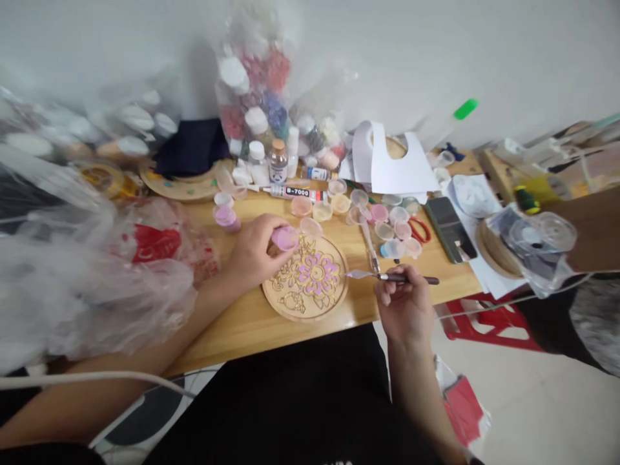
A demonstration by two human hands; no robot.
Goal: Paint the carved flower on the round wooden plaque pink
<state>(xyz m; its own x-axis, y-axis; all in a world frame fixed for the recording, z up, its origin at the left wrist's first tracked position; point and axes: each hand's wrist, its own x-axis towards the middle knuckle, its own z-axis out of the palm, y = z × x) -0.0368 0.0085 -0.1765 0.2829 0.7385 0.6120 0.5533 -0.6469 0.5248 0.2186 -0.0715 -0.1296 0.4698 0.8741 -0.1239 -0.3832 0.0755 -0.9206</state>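
Between the fingers of my left hand [259, 254] is a small plastic cup [285, 238] of pink-purple material, tilted over the upper left rim of a round wooden board [305, 311]. Gold outlines of flowers and leaves cover the board, and the large flower [318, 274] has pink-purple petals. My right hand [407, 300] grips a palette knife [394, 278] by its dark handle. Its pale blade points left and reaches the board's right edge, with some pinkish material on it. An open clear lid [310, 227] is beside the cup.
Several small lidded cups [340, 205] stand behind the board, near a B-7000 glue tube [298, 193] and a corked bottle [278, 161]. A pen-like tool [370, 245], red-handled scissors [420, 230] and a phone [450, 229] lie to the right. Plastic bags [145, 271] crowd the left.
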